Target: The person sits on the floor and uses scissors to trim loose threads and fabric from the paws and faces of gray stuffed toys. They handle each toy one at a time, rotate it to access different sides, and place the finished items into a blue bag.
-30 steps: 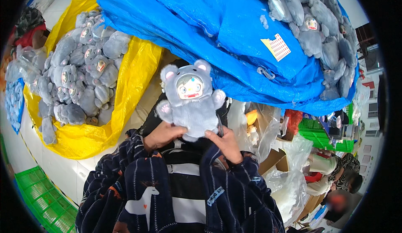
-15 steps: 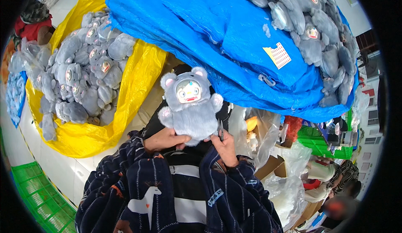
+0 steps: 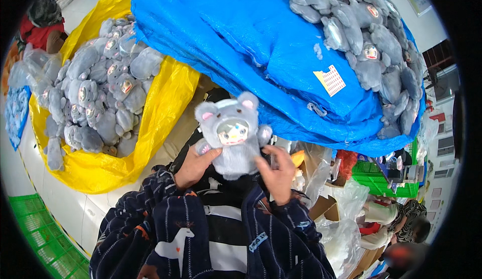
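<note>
Floor [image 3: 90, 208]: pale tile, at left.
Blue sheet [image 3: 216, 33]: far side, creased, running right; gray plush toys [image 3: 369, 73] heaped on its right end.
Yellow bag [image 3: 170, 96]: left, open, filled with more gray toys [image 3: 91, 139].
Green crate [image 3: 45, 239]: near left.
Gray bear [image 3: 233, 153]: centre, between the hands, face up.
Left hand [image 3: 195, 167]: gripping the bear's lower left.
Right hand [image 3: 278, 172]: fingers half bent at its right; whether gripping, I cannot tell.
Card [image 3: 331, 82]: on the sheet.
</note>
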`<state>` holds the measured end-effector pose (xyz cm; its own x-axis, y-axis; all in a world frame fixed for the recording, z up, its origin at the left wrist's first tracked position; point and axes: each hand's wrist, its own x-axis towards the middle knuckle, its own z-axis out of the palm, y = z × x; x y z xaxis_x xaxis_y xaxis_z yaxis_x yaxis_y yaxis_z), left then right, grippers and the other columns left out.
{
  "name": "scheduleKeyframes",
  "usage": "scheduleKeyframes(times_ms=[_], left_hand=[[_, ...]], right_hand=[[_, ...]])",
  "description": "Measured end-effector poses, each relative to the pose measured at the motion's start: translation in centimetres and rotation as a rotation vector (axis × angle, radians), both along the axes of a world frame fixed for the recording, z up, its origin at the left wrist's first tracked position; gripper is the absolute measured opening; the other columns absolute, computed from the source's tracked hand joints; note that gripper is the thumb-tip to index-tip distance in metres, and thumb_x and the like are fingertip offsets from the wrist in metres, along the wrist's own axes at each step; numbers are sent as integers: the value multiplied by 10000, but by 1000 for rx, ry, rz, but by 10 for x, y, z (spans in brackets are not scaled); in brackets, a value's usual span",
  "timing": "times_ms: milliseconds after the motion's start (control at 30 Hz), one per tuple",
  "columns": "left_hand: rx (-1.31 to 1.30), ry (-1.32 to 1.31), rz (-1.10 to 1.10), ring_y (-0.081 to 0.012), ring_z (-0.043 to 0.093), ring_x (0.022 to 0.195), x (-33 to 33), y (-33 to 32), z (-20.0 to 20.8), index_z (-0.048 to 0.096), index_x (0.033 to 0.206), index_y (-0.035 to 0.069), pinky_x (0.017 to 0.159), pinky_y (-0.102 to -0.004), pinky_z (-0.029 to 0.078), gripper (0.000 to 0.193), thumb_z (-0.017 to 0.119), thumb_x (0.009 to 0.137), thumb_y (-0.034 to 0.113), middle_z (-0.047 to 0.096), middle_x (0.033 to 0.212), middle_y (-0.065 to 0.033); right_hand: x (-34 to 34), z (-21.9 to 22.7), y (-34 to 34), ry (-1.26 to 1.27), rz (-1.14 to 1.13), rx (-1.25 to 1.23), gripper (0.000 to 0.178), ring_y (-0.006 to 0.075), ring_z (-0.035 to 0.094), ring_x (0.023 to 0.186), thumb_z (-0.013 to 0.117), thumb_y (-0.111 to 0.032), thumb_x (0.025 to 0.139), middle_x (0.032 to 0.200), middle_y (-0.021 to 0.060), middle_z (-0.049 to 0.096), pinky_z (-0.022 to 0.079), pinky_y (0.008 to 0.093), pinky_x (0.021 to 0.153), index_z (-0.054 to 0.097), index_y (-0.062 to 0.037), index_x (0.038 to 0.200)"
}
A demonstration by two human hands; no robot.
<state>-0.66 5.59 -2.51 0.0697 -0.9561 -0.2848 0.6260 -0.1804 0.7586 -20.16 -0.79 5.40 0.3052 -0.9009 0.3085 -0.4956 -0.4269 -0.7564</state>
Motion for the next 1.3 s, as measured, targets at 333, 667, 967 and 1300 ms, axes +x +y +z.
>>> scheduleKeyframes(times_ms=[333, 667, 967, 1300], left_hand=[[-161, -378, -44, -92, 545, 942, 20, 15, 14, 569, 1151, 4, 834, -256, 443, 296, 605, 864, 63, 615, 1054, -18], [-342, -482, -250, -172, 435, 1172, 28, 3, 76, 371, 1321, 10, 994, -304, 336, 626, 682, 789, 119, 459, 1260, -97], [181, -93, -219, -77, 544, 771, -4, 9, 54, 563, 1007, 11, 674, -235, 444, 256, 498, 927, 245, 581, 861, -18], [-208, -1067, 193, -129, 564, 731, 60, 12, 51, 598, 968, -30, 670, -282, 458, 213, 519, 879, 146, 616, 785, -79]], right_hand=[[-20, 9, -30, -349, -155, 237, 259, 129, 573, 798, 656, -24, 742, 976, 47, 633, 417, 218, 647, 616, -24, 998], [1, 19, -1, -358, 167, 286, 219, 184, 584, 922, 673, -107, 816, 1075, 153, 600, 463, 296, 793, 580, 36, 954], [8, 13, 17, -513, 150, 756, 262, 25, 437, 708, 544, -262, 931, 718, -50, 506, 379, 220, 611, 551, -26, 819], [-4, 35, -27, -70, 365, -23, 150, 177, 586, 597, 703, -51, 745, 723, 53, 612, 460, 264, 545, 605, -40, 857]])
